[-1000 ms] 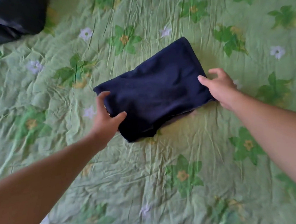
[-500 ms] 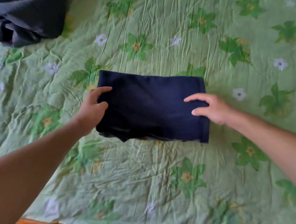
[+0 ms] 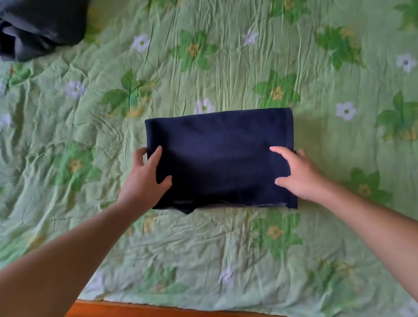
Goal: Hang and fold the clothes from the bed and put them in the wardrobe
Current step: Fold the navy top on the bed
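**Folded navy garment lies flat on the bed, a hand at each side edge**

The navy garment (image 3: 222,157) lies folded into a neat rectangle on the green flowered bedspread (image 3: 220,58); its long sides run left to right, and a small uneven flap of cloth shows at its near edge, towards the left corner; a stitched hem runs down its right side.

The left hand (image 3: 145,177) sits on the garment's left edge; its thumb and forefinger lie spread on top of the cloth, while the other fingers reach past the edge onto the bedspread side; whether they tuck under the fold cannot be told. The right hand (image 3: 300,174) sits on the garment's right edge in the same manner, forefinger and thumb on the cloth, the remaining fingers beyond the hem; whether it clasps the cloth or only presses it cannot be told. The two hands are well apart, with the width of the garment between them; both forearms are bare.

Far from the garment, beyond it and to the left, a crumpled heap of dark grey clothes (image 3: 28,25) lies on the bedspread; on the near side of the garment, past the bedspread's edge, runs the wooden bed frame (image 3: 164,315).
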